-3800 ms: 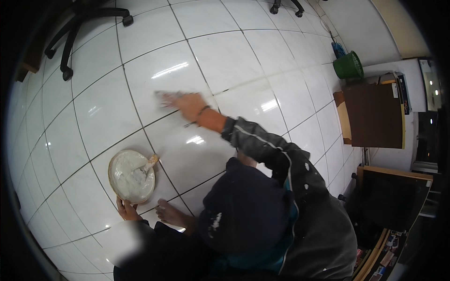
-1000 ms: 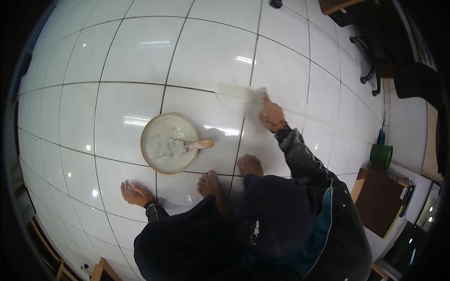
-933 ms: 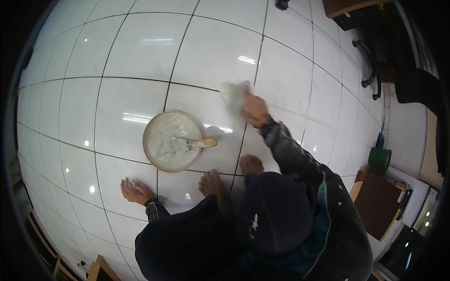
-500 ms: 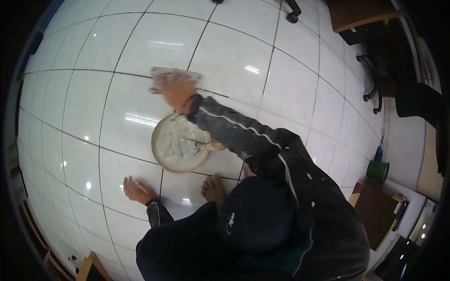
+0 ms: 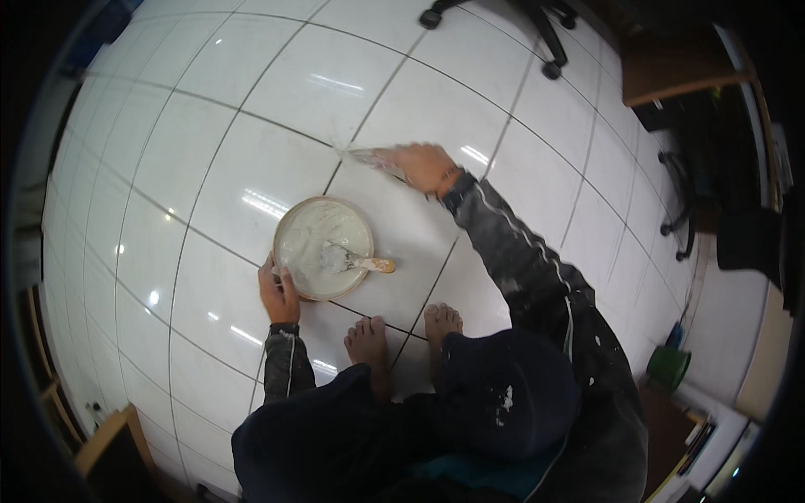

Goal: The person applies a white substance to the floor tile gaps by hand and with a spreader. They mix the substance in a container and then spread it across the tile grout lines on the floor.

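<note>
A round, shallow basin [image 5: 362, 220] of wet white paste sits on the tiled floor before my feet. In it lies a putty knife [image 5: 376, 265], its paste-smeared blade in the white mix and its wooden handle sticking out over the right rim. My left hand [image 5: 277, 289] grips the basin's near left rim, thumb and fingers at the edge. Beyond the basin to the right, my right hand [image 5: 425, 168] is closed on a thin, pale flat spreader [image 5: 369, 157], held tilted with its tip at a tile joint. Motion blurs the spreader, so its exact shape is unclear.
White floor tiles [image 5: 402, 109] with dark joints surround me. My bare feet [image 5: 366, 342] are just nearer than the basin. A wheeled chair base [image 5: 547, 38] stands at the far right, wooden furniture [image 5: 688, 71] beside it. A green bin [image 5: 668, 366] is at the right.
My left hand has gone from the floor to the basin's rim. My right hand has moved right with the spreader, which has turned from flat to tilted. The view has shifted.
</note>
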`<state>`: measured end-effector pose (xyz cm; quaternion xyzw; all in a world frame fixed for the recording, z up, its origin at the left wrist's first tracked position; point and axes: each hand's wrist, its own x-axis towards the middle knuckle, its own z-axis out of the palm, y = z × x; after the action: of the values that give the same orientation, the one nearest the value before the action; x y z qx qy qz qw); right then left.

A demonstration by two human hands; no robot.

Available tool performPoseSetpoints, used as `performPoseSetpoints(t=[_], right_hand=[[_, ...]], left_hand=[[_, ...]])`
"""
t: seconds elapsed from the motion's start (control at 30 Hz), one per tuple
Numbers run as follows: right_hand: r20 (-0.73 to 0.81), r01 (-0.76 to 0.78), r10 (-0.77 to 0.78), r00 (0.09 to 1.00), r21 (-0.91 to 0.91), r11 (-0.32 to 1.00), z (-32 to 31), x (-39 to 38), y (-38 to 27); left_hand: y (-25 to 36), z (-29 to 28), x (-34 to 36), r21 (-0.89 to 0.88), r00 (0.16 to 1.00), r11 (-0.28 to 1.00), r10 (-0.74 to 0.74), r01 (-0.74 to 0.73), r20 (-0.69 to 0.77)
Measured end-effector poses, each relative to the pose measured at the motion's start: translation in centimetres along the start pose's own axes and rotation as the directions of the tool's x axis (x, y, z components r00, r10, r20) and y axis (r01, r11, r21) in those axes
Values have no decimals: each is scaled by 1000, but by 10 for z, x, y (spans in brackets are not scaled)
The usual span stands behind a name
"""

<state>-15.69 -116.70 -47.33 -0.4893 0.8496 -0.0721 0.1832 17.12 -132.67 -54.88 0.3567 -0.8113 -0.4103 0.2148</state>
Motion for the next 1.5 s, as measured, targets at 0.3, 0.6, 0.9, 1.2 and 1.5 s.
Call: performPoseSetpoints(t=[0.3,0.6,0.9,1.2,1.5], right_hand=[[242,454,-411,879,-165,875,8,132,-27],[-138,336,-338,931,-38,941,22,-104,92],[-402,-415,388,829,20,909,130,-44,-6],[-66,4,8,998,183,983,77,42,-107],[26,118,-115,993,-261,958,-29,155,-44]], left_hand=[[-25,-19,-14,117,998,992,-46,50,-33],[-146,-101,-74,91,576,843,-279,530,-768],[-19,99,-196,829,905,550,-397,102,152],[13,74,-173,757,887,652,-331,-31,321],[-38,29,-142,693,971,692,-231,204,-55]])
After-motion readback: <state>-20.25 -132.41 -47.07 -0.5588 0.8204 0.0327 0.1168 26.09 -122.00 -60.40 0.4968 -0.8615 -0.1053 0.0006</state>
